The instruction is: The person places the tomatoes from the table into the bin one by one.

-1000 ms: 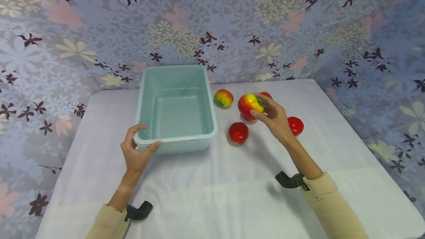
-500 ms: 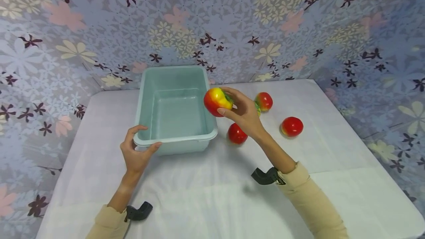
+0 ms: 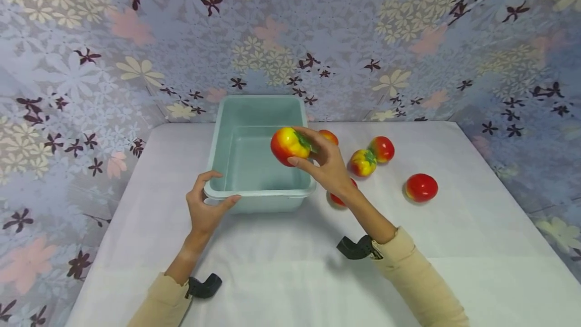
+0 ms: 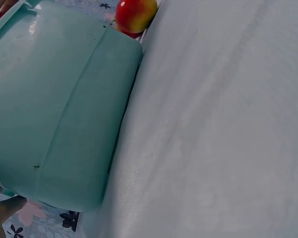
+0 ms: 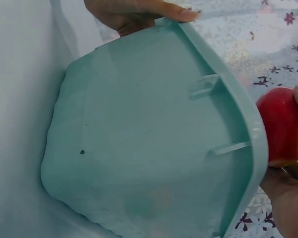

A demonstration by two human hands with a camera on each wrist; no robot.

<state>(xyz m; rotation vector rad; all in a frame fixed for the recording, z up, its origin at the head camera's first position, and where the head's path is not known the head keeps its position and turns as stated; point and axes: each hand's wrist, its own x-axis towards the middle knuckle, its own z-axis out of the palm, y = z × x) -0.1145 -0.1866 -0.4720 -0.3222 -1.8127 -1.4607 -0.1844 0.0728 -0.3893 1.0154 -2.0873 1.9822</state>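
Note:
A pale green plastic bin (image 3: 263,203) stands on the white-covered table, its inside bare in the head view. My left hand (image 3: 205,213) grips the bin's rim at the near left corner, thumb in front and fingers over the side. Over the bin's right half, my right hand (image 3: 328,163) holds a shiny red-and-yellow persimmon (image 3: 285,146) by its green-leaved end. The right wrist view shows that persimmon (image 5: 280,126) beside the rim, above the bin's outer wall (image 5: 139,124).
Right of the bin lie several more persimmons: one red (image 3: 421,187), two touching, one yellow-and-red (image 3: 363,163) and one red (image 3: 382,149), and others partly hidden behind my right hand and forearm. A flowered cloth wall (image 3: 340,39) rises behind the table.
My right hand has carried the persimmon leftward from among the others to over the bin. My left hand stays on the rim. The head view has shifted, so everything sits further right.

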